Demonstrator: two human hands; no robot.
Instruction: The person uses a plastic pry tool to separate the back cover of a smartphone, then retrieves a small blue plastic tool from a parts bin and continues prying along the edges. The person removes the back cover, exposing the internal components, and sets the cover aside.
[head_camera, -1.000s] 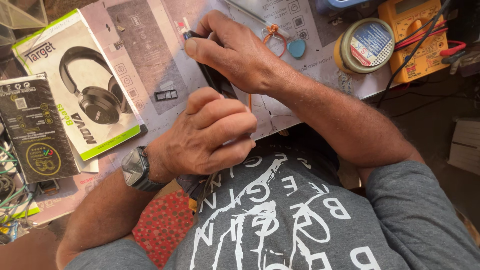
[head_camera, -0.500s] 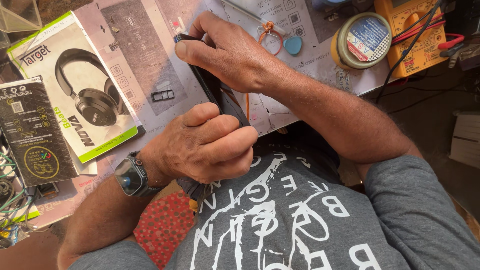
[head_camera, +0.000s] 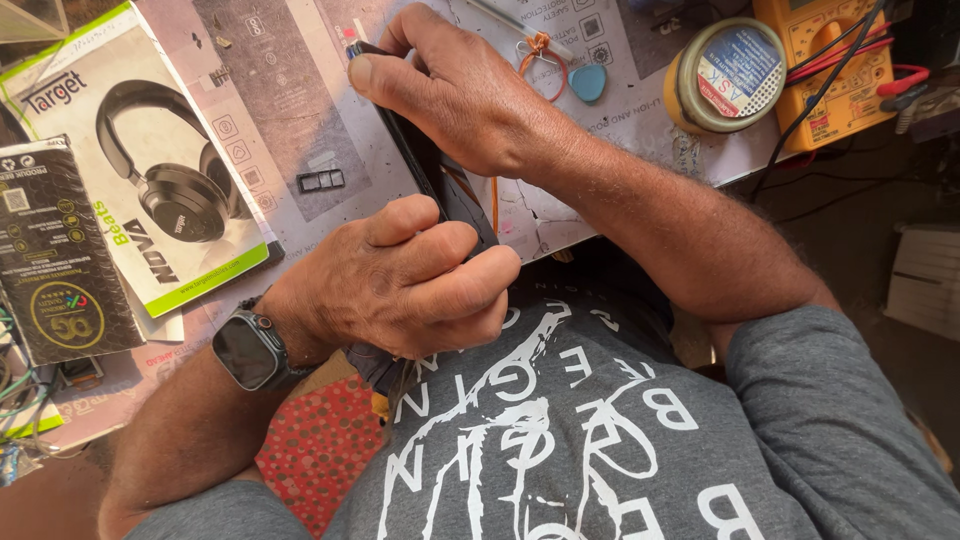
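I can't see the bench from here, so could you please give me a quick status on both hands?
Left hand and right hand both shut on thin black slab-shaped device. Device tilted above printed work mat. Nothing in the way.

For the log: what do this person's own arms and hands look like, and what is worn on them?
Both hands are bare, no gloves or rings visible. The left hand has a dark square-faced smartwatch on a dark band at the wrist; its forearm is bare and hairy. The right hand has nothing at the wrist; its bare, hairy forearm runs to a short grey T-shirt sleeve.
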